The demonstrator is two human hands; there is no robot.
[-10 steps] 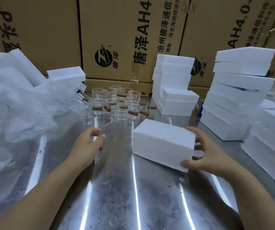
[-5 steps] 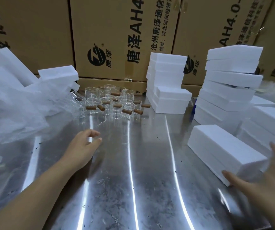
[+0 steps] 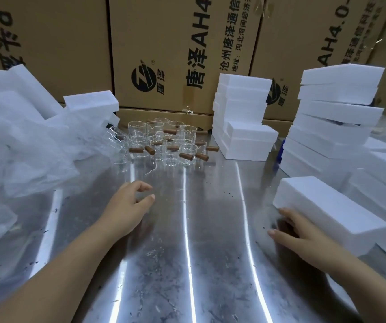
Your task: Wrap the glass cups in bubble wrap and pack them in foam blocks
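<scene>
- Here the left hand [image 3: 126,207] is low over the steel table [image 3: 187,276], its fingers loosely curled and the thumb held apart from the forefinger. It holds nothing, and whether it touches the metal cannot be told.
- The right hand [image 3: 303,231] is spread with fairly straight fingers. Its fingertips are against the near side face of a foam block [image 3: 327,206], touching it without gripping, and the thumb points left across the table.
- That foam block lies flat at the right of the table, just beside more white blocks at the right edge.
- The glass cups [image 3: 164,145] stand upright and bare in a tight cluster at the far middle of the table, beyond the left hand and well apart from both hands. Each has a short brown wooden handle.
- A crumpled heap of bubble wrap [image 3: 24,148] fills the left side, its edge reaching the leftmost cups. A loose white block [image 3: 91,102] rests on top of it.
- A middle stack of foam [image 3: 240,113] stands right of the cups, and a taller stack [image 3: 336,113] stands further right.
- Printed cardboard cartons [image 3: 175,54] form a wall behind everything.
</scene>
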